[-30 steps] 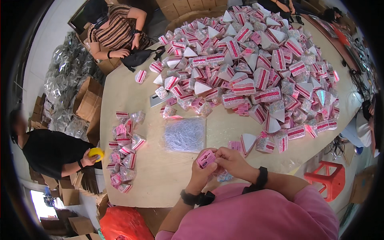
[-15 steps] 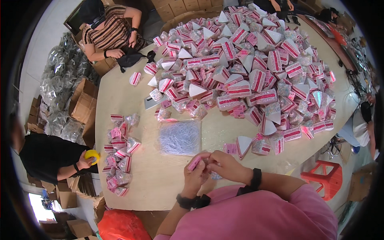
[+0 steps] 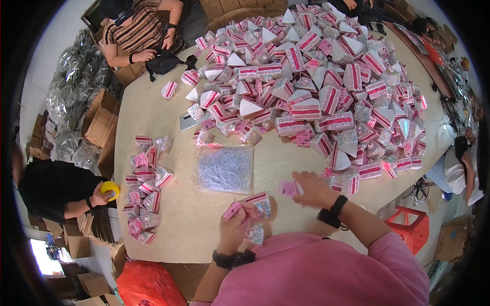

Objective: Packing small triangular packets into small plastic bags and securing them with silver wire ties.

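Observation:
My left hand (image 3: 236, 224) grips a pink wedge-shaped box (image 3: 259, 205) just above the table's near edge. To its right, my right hand (image 3: 312, 187) holds a small pink piece (image 3: 288, 188) close to the edge of the big heap of pink and white wedge boxes (image 3: 316, 86). A clear bag of white shredded filler (image 3: 225, 169) lies flat on the tan table (image 3: 168, 214), just beyond my left hand. Both wrists wear black bands.
A smaller cluster of finished pink boxes (image 3: 145, 188) lies at the table's left. A person in black (image 3: 56, 188) at the left holds a yellow tape roll (image 3: 109, 189). Another person in stripes (image 3: 140, 35) sits at the far side. Cardboard cartons (image 3: 99, 125) stand left, a red stool (image 3: 412, 229) right.
My hands were together on one pink box. Now they have parted: the right hand has moved right toward the heap with a small pink piece, the left keeps the box.

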A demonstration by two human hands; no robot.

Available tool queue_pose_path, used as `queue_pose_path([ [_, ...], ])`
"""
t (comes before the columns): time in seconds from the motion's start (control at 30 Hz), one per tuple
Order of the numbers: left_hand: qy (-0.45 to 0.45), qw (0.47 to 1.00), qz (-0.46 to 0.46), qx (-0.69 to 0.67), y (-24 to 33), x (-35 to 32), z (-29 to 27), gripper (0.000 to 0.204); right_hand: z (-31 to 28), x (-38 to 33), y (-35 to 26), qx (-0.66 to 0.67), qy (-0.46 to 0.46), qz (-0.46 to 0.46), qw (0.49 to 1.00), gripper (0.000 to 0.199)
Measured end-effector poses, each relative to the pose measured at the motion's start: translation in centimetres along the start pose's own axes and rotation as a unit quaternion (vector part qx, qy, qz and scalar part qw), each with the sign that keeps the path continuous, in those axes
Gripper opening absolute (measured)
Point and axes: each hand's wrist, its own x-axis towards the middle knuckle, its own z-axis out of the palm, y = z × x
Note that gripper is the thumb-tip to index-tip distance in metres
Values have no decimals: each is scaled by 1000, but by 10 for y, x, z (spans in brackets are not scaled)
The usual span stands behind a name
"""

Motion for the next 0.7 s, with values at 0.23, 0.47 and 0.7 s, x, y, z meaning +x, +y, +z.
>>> queue_pose_path([
  [0.23,19,999,-5,-26,-11,-6,-23,51,22,-15,-10,-85,-33,-44,995,48],
  [0.47,17,995,-56,-83,0,-12,-7,70,45,5,-24,-140,-58,-158,976,20],
  [0.7,42,988,-55,-139,-10,-13,-20,62,79,-8,-40,-179,-42,-211,960,14],
])
